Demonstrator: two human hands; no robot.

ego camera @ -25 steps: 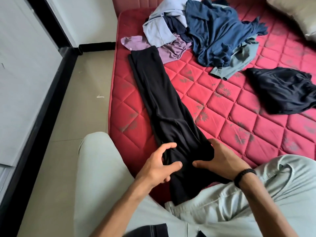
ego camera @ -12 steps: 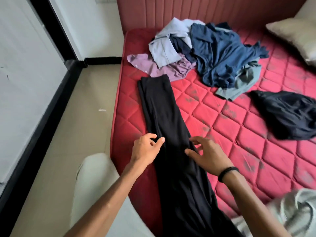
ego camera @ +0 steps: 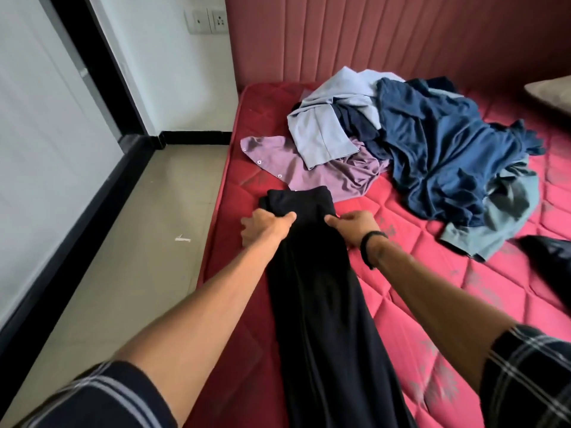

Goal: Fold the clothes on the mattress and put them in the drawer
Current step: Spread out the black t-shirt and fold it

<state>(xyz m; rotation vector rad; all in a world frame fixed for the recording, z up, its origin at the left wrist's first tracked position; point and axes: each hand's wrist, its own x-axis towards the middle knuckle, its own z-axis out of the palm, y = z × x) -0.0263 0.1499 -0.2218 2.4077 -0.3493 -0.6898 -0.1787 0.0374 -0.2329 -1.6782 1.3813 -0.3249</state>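
Observation:
Long black trousers (ego camera: pixel 321 304) lie stretched lengthwise along the left side of the red quilted mattress (ego camera: pixel 417 319). Near their far end my left hand (ego camera: pixel 265 225) pinches the left edge of the cloth. My right hand (ego camera: pixel 355 225), with a black band on its wrist, pinches the right edge at the same height. Beyond the trousers lies a heap of loose clothes: a purple shirt (ego camera: pixel 324 171), a light blue garment (ego camera: pixel 327 125), a dark blue shirt (ego camera: pixel 441 152) and a grey-green garment (ego camera: pixel 500 223). No drawer is in view.
Another black garment (ego camera: pixel 550 254) lies at the right edge. A beige pillow (ego camera: pixel 553 94) sits at the far right by the padded headboard (ego camera: pixel 386 35). Left of the mattress run a tiled floor (ego camera: pixel 123 242) and a white wall with a black frame.
Both hands have slid up the trousers from the near end to the far end and now pinch its edges. My view has risen, showing the headboard and wall sockets.

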